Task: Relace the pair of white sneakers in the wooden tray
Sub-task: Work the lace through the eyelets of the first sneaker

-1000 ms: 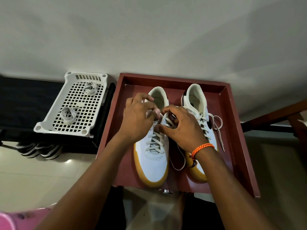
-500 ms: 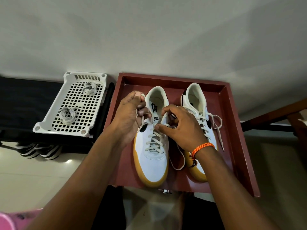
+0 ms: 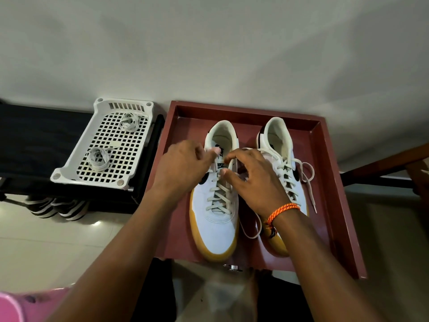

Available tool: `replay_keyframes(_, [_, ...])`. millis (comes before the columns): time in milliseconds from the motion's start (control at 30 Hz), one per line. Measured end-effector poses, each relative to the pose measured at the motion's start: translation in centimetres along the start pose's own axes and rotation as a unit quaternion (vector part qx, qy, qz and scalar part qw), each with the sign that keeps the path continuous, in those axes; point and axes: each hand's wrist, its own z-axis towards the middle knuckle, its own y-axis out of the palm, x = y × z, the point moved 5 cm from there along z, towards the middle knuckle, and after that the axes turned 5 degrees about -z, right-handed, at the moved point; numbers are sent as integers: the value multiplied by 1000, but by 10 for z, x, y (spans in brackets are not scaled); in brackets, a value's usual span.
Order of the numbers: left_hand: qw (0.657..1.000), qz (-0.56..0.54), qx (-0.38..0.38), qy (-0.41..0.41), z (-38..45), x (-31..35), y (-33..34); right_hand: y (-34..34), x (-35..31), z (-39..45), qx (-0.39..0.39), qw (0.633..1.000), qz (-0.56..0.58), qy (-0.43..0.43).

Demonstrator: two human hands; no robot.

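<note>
Now the left sneaker point(image 3: 214, 205) sits in the wooden tray point(image 3: 334, 205), its tongue uncovered since the left hand point(image 3: 183, 168) shifted leftward, pinching a lace end; the right hand point(image 3: 257, 180) still pinches lace beside it.

2 bare, sleeveless forearms; braided orange cord bracelet point(image 3: 282, 211) with dark knot on right wrist

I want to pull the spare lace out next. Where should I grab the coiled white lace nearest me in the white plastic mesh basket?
Pinch the coiled white lace from straight above, across one side of its loop. It lies flat on the white plastic mesh basket, so probably only the raised top strands give fingers purchase.
</note>
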Motion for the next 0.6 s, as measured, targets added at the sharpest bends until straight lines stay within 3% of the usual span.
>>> replay_keyframes(333, [990, 103, -76, 63, 1, 3, 8, -3, -6, 2, 26, 999, 16, 10])
replay_keyframes(600, [995, 28, -89, 32, 3, -3, 0, 3, -10, 4, 25, 1000, 9, 6])
